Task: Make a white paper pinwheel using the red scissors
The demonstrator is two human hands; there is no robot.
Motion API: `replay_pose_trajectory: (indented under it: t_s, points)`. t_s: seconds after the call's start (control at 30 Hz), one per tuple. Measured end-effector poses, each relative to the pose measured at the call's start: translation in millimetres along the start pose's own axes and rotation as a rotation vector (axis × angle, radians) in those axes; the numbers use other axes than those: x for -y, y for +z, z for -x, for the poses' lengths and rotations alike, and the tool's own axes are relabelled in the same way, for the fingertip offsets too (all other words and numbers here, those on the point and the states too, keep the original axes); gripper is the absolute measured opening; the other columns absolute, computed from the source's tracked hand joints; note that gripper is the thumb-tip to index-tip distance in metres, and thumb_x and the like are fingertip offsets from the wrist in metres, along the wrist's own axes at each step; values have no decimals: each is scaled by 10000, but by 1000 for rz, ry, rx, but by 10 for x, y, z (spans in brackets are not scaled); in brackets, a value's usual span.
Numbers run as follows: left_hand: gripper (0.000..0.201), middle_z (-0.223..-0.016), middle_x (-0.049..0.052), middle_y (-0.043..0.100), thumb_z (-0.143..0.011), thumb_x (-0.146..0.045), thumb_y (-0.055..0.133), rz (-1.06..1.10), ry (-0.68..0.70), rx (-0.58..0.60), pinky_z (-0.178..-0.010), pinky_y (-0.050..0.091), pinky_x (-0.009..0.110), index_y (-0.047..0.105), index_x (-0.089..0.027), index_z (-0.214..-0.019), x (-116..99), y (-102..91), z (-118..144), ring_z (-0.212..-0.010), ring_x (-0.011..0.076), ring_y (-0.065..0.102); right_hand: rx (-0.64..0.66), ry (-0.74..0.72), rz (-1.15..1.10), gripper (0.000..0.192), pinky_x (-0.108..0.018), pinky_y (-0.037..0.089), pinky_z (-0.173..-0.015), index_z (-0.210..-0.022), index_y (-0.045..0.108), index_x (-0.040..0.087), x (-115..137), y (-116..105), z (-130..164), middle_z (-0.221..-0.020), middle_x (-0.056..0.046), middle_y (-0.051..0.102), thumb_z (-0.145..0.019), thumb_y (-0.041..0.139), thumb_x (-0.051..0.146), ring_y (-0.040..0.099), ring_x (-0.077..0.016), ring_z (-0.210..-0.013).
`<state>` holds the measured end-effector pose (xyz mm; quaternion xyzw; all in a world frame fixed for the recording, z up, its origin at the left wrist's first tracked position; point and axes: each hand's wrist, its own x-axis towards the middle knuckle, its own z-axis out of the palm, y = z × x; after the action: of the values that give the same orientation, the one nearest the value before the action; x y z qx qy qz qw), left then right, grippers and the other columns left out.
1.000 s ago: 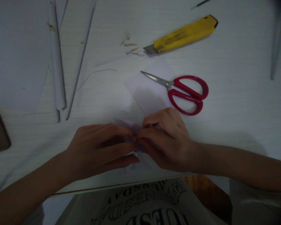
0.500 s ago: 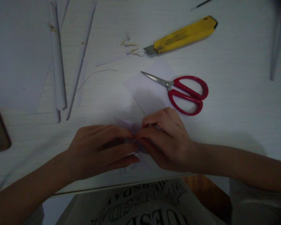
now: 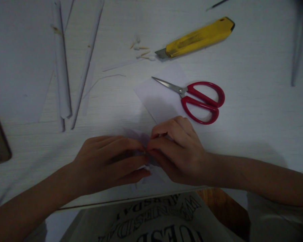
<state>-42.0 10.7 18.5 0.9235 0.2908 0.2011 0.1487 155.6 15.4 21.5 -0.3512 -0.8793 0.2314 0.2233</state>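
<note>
Your left hand (image 3: 108, 163) and right hand (image 3: 178, 151) met fingertip to fingertip at the near edge of the worktop (image 3: 255, 111). Both were closed in a pinch on a small folded piece of pale paper (image 3: 138, 136). The paper sat between the two hands and lay against the worktop; the fingers covered most of it, so its shape could not be determined.

Just beyond your right hand lay a flat sheet of white paper (image 3: 158, 97). The red-handled scissors (image 3: 197, 99) rested partly on that sheet, blades closed and pointing toward your left. Farther out from your right hand lay a yellow utility knife (image 3: 198, 37), its blade end toward your left. Beside that blade end were a few small scraps (image 3: 142, 50). Well beyond your left hand lay several rolled paper tubes (image 3: 62, 67), side by side.
</note>
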Motion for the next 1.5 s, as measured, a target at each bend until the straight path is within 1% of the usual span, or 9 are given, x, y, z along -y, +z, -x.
replay_pose_trajectory:
  t_s: [0.1,0.27,0.53,0.7,0.83,1.03,1.27,1.37,1.5]
  points:
    - [120,-767,-36,636,-771,-351,511,3,18,-2,-506,447,208,582,-256,-786,1,1,5,-590,89,567,13,-2,-11,155,-347,357,-655,-772,605,123,-5,0,0,-832,-72,556,-785,453,148,451,-189,-755]
    - [113,-763,-30,648,-761,-353,527,-10,27,18,-485,440,215,586,-264,-796,12,-3,8,-569,101,577,41,8,-23,146,-360,346,-668,-784,599,124,-14,5,4,-857,-73,551,-777,456,154,445,-198,-767]
    - [123,-775,-17,657,-733,-330,576,12,49,24,-498,452,222,586,-240,-815,16,-13,15,-585,112,593,46,21,-26,159,-361,341,-675,-796,596,133,-9,-2,6,-861,-70,544,-786,440,163,442,-196,-777]
    - [214,-801,5,653,-696,-308,627,48,32,13,-564,469,224,566,-186,-861,8,-21,27,-663,113,598,-7,45,-29,135,-359,340,-669,-790,599,151,3,5,15,-842,-61,540,-776,468,186,441,-192,-772]
    - [230,-801,17,650,-683,-276,648,72,33,-4,-594,472,221,554,-153,-854,5,-21,25,-686,106,592,-41,53,-13,117,-357,344,-657,-765,604,157,6,17,24,-827,-57,542,-757,499,207,440,-190,-764]
    - [216,-795,-8,656,-689,-321,632,81,18,-12,-586,475,214,541,-180,-826,11,-18,29,-679,102,601,-88,19,58,88,-352,345,-643,-736,616,175,4,24,51,-816,-42,568,-744,535,207,457,-187,-751]
    - [181,-804,-9,660,-714,-291,617,111,4,-14,-630,479,216,552,-165,-826,-1,-32,17,-715,97,602,-111,-26,58,66,-359,363,-646,-718,620,181,-6,12,48,-806,-31,580,-732,559,198,489,-184,-739]
    - [185,-814,-10,663,-697,-260,638,118,-10,-9,-649,485,222,568,-161,-836,-22,-53,25,-734,97,597,-143,-54,47,40,-355,377,-654,-692,612,179,-5,7,48,-804,-26,577,-715,580,184,486,-181,-748]
    - [126,-802,3,673,-726,-224,609,122,22,-21,-612,490,238,586,-148,-824,-37,-78,37,-710,108,602,-171,-62,42,6,-348,383,-662,-702,602,182,-6,10,55,-816,-22,566,-700,597,178,471,-176,-761]
